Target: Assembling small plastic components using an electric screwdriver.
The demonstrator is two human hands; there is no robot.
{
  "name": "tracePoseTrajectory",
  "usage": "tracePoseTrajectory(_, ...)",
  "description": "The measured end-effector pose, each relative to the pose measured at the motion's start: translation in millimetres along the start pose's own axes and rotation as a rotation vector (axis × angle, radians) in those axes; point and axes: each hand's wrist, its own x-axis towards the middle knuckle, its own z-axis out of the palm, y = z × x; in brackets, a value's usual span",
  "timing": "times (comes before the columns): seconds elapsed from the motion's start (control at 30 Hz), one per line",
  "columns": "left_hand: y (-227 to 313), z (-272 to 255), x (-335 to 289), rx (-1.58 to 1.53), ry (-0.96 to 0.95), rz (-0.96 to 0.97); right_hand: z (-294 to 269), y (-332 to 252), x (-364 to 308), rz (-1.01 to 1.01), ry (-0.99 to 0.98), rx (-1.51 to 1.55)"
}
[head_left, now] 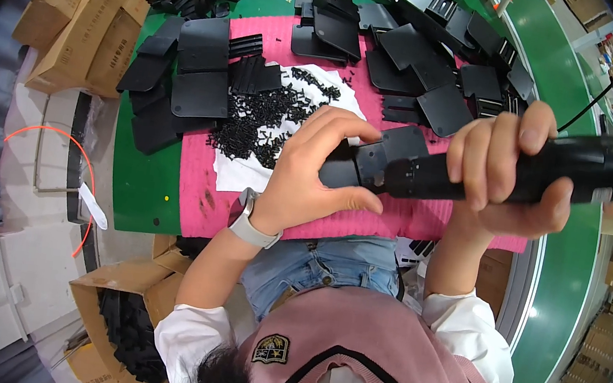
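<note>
While right hand (511, 174) grips driver (523, 176) | left fingers (344, 131) pinch plate (379, 162) | brown cartons (86, 26) far-left, labels unreadable

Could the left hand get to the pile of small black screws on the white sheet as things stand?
Probably yes. The left hand rests on the black plastic part, right beside the screw pile on the white sheet; nothing lies between them, though it would have to let go.

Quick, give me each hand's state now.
Left hand: closed on the black plastic part.
Right hand: closed around the black power screwdriver.
</note>
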Motion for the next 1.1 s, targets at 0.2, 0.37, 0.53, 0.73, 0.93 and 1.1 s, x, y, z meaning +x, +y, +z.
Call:
tracePoseTrajectory(0.2,-13.3,7.9,-6.3,0.249,-0.019,0.043,15.1,-2.3,-20.5,0.068,-0.019,-0.282)
tracePoseTrajectory(0.37,-14.0,14.3,-7.3,0.340,-0.058,0.041,16.2,-3.7,-22.9,0.084,-0.002,-0.258)
tracePoseTrajectory(0.53,-17.9,17.0,-9.4,0.359,-0.048,0.065,23.1,-2.0,-22.9,0.139,0.016,-0.308)
tracePoseTrajectory(0.73,-18.4,17.0,-10.0,0.335,-0.037,0.070,23.5,-3.1,-6.5,0.286,-0.207,-0.324)
tracePoseTrajectory(0.93,-19.4,15.4,-12.6,0.334,-0.033,0.072,18.9,3.7,-5.8,0.310,-0.239,-0.285)
tracePoseTrajectory(1.1,-18.1,16.3,-8.7,0.327,-0.055,0.064,26.0,7.3,-9.6,0.240,-0.122,-0.321)
